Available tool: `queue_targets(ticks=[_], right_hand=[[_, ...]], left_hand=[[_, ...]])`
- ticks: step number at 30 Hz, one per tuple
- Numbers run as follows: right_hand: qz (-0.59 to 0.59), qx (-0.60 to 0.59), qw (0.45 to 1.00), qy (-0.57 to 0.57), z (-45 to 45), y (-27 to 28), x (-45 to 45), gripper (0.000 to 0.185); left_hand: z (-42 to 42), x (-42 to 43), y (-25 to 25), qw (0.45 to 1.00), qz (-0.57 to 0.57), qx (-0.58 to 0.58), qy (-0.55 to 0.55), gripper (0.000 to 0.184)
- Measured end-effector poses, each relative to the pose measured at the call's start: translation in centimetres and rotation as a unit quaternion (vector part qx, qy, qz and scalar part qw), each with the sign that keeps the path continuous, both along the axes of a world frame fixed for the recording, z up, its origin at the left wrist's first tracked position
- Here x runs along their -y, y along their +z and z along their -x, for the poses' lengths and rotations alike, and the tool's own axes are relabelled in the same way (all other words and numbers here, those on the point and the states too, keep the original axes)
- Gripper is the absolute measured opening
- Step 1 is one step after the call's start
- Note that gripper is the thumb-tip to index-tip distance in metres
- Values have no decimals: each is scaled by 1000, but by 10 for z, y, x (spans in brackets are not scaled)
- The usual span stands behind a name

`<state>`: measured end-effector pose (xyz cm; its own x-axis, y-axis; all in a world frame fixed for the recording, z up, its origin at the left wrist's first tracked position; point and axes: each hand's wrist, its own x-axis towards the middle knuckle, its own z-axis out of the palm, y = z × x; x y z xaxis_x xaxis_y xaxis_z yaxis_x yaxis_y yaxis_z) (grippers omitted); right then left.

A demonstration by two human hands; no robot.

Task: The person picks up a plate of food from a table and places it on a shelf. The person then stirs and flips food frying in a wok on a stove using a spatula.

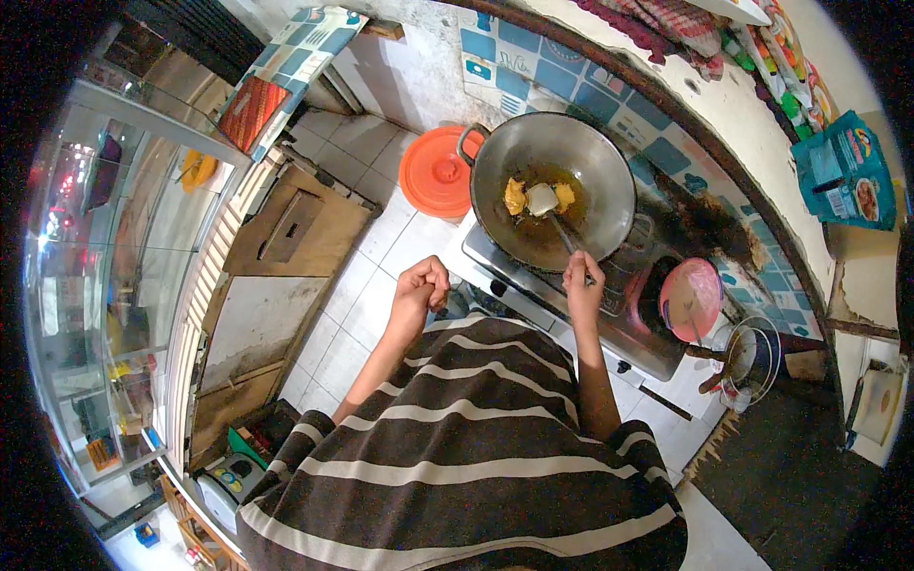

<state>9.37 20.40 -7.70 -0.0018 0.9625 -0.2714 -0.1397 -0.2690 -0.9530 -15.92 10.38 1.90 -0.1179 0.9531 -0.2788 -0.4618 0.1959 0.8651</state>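
A large metal wok (600,205) stands on the stove, with brownish oil and several golden pieces of food (515,197) in it. My right hand (584,284) is wrapped round the handle of a spatula (542,199), whose flat head lies in the oil between the pieces. Left of the wok's lower edge, my left hand (423,285) hangs in the air over the floor, its fingers curled in. Whether anything is inside those fingers cannot be made out.
An orange lidded bucket (436,173) stands left of the wok. On the stove's right side sits a pink bowl (692,297), beside a wire strainer (747,357). A teal packet (844,173) hangs at the upper right. A glass cabinet (143,285) lines the left.
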Motion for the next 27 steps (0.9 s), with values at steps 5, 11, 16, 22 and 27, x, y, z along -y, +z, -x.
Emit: queue_targets(ticks=[5,11,16,22,27], right_hand=[[-8,22,1000,-7,0,7,3,27],[-12,27,1000,2,0,12,4,28],[-21,34,999,7,1,18,6,30],[-60,118,991,37,2,26,9,35],[-18,145,986,82,4,25,12,37]], left_hand=[[-1,0,0,1000,2,2,-8,23],[-2,-2,1,1000,-5,1,-19,22],[-3,-4,3,1000,-7,4,-20,22],[-4,-6,1,1000,-4,3,-18,22],[-5,-8,1,1000,-3,7,-17,21]])
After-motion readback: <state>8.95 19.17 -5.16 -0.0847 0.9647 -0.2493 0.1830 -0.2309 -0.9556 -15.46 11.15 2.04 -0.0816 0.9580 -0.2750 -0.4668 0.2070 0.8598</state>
